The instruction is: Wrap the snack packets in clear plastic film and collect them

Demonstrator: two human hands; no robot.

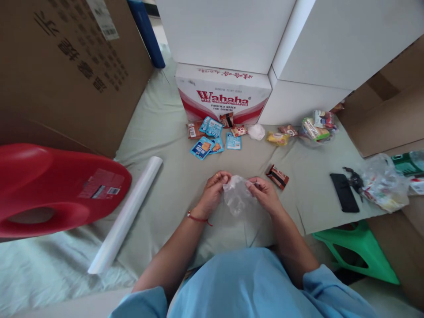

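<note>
Both hands meet at the middle of the cloth-covered table [159,132], just in front of the person's body. The left hand [214,187], with a red string bracelet [198,217] on its wrist, has its fingers curled and pinches one side of the top of a small clear plastic bag [236,198]. The right hand [263,192] pinches the opposite side, so the crumpled bag hangs between them, just above the cloth. A brown snack packet [277,176] lies just beside the right hand, on its far side. Farther back, a scatter of blue packets [212,137] and a yellow packet [277,138] lie in front of a red-and-white Wahaha carton [222,95]. A white roll of film [127,213] lies slantwise to the left, near a red plastic container [49,190] and a large cardboard box [66,66]. To the right lie a black phone [344,192] and a filled clear bag [384,181], and a green stool [361,247] shows below the table's edge.
</note>
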